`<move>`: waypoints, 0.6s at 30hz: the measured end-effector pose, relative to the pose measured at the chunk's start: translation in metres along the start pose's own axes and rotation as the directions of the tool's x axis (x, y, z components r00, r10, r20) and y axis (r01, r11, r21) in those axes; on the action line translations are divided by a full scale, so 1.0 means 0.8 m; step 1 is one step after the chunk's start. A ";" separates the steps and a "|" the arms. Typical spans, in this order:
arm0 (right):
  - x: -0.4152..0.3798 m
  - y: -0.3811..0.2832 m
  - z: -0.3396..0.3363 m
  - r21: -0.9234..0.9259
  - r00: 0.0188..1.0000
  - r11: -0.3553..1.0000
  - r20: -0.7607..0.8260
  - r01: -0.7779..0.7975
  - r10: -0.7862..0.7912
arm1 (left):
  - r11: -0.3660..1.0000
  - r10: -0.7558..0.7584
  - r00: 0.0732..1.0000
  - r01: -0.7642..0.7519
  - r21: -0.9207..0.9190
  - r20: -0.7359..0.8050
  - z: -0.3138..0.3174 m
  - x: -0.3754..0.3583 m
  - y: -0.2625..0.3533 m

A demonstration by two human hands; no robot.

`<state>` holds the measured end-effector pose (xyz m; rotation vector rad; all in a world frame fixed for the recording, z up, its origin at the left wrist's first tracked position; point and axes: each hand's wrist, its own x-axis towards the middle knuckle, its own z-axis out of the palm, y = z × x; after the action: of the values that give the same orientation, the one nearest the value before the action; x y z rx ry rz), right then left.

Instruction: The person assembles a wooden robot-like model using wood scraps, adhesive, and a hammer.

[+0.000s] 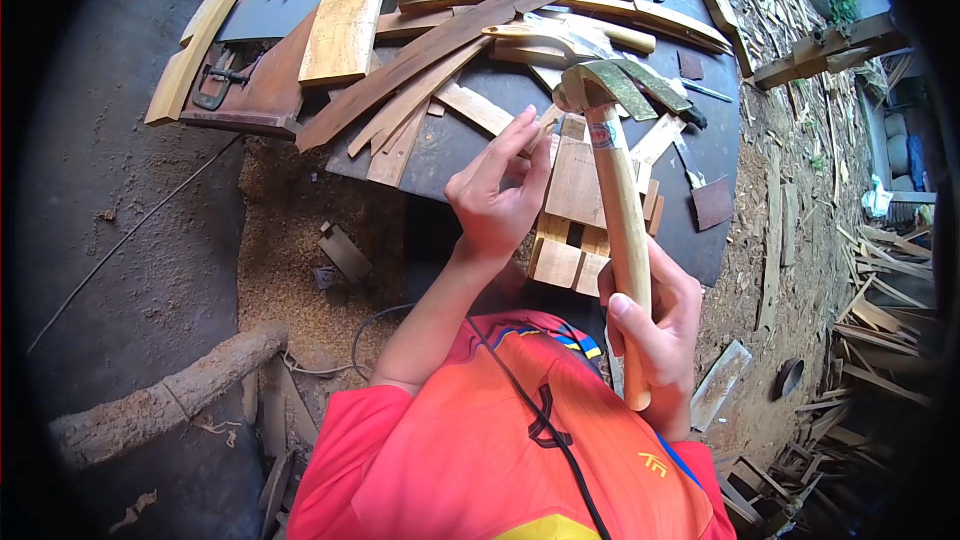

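Note:
In my right hand (660, 315) is a claw hammer (622, 205), gripped low on its pale wooden handle, with its metal head raised at the top. The hammer passes in front of a wooden piece (574, 180) made of joined blocks, with a dark square gap near its front end. My left hand (500, 185) is beside that piece, thumb and fingers pinched together near its far end. Whatever sits between those fingertips is too small to make out. A curved, greenish strip (632, 90) lies behind the hammer head.
Boards and strips (440, 60) are piled across the dark worktable (480, 90). A C-clamp (215, 87) grips the left side, and a wide plank (345, 15) lies at the back. Wood scraps (890, 315) cover the ground at right. A log (170, 395) lies at lower left.

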<state>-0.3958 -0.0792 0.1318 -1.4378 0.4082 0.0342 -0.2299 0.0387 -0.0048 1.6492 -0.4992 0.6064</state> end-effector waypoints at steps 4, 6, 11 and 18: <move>0.000 0.002 -0.001 0.012 1.000 1.000 0.001 0.000 0.000 | 1.000 0.001 1.000 -0.001 -0.002 0.001 0.000 -0.001 -0.001; 0.001 0.003 -0.001 0.013 1.000 1.000 0.004 0.006 -0.006 | 1.000 0.010 1.000 -0.010 -0.001 -0.001 0.000 -0.001 -0.002; 0.002 0.005 -0.001 0.002 1.000 1.000 0.013 0.028 -0.028 | 1.000 0.013 1.000 -0.013 -0.001 0.014 -0.002 -0.001 -0.002; 0.003 0.004 0.001 0.008 1.000 1.000 0.005 0.014 -0.014 | 0.999 0.043 0.999 -0.043 -0.002 0.029 -0.004 0.002 0.003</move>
<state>-0.3944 -0.0784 0.1285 -1.4322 0.3933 0.0249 -0.2304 0.0414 -0.0017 1.6511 -0.5575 0.6149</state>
